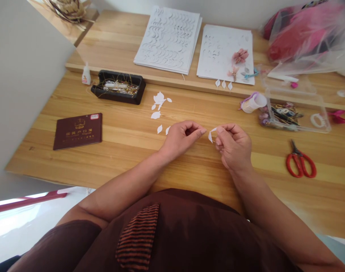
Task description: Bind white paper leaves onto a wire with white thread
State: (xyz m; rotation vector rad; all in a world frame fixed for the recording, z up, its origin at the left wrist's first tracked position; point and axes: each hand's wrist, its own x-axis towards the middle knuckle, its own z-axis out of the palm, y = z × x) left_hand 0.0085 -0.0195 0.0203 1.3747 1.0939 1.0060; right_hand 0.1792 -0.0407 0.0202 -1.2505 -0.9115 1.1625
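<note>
White, thin and paper-like, a petal-shaped piece (210,136) shows in the head view above the wood-grained table (127,147), at the fingertips of the right hand (236,145). Its upper part is a narrow sliver running leftward from the pinching thumb and finger; the lower part is a pointed leaf shape, its long axis running toward the person's body and its tip slightly to the right. Whether this is one folded piece or two joined ones cannot be told. The left hand (179,139) sits just beside it, apart from it, thumb and forefinger drawn together at the tips; whether anything fine lies between them cannot be told.

Beyond the left hand lie flat white cutouts (155,115), smooth and matte, some slim with pointed ends, others broader with lobed edges. Three small pointed white leaves (224,84) line the front edge of the raised wooden shelf, their tips toward the person. Behind them, a pink flower (240,56) with layered petals rests on white sheets (208,70).

To the right, scissors (295,151) with red looped handles point their short dark blades away from the person. At left are a black oblong tray (140,90) of tangled golden strands and a flat maroon booklet (76,138) with gilt lettering.
</note>
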